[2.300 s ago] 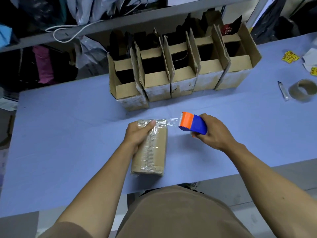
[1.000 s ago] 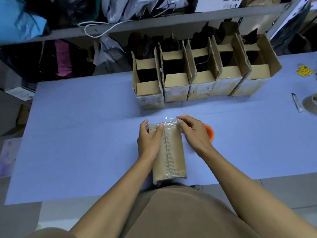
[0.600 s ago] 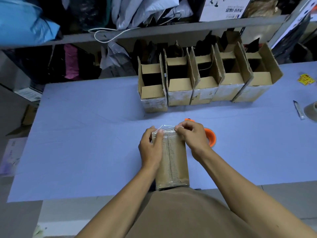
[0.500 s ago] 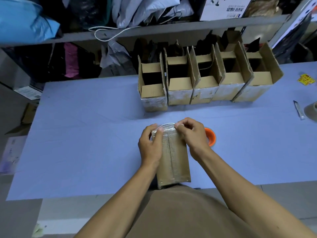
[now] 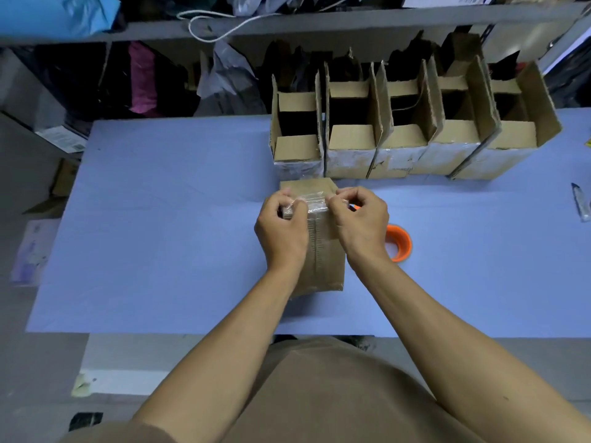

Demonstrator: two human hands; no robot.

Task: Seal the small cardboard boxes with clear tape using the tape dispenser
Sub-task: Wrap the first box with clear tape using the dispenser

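Nearest, the person's brown shirt [image 5: 319, 394] is filling the bottom of the view, with both bare forearms reaching out over the blue table [image 5: 160, 219]. Just past the table's near edge, a small cardboard box [image 5: 324, 254] is tilting up at its far end, its top seam showing a strip of clear tape [image 5: 311, 203]. The left hand [image 5: 283, 230] is gripping the box's left side, its curled fingers pinching the tape at the far edge. The right hand [image 5: 361, 225] is gripping the right side in the same way, thumb and fingers pinching the tape down over the far corner. Just right of that hand, the orange tape dispenser [image 5: 398, 243] is lying on the table, partly hidden by the wrist. Farther back, a row of open cardboard boxes [image 5: 399, 145] is standing side by side, flaps up. At the far right edge a small silvery object [image 5: 580, 206] is lying on the table. Beyond the table, a shelf [image 5: 287, 27] is holding bags and a white cord.
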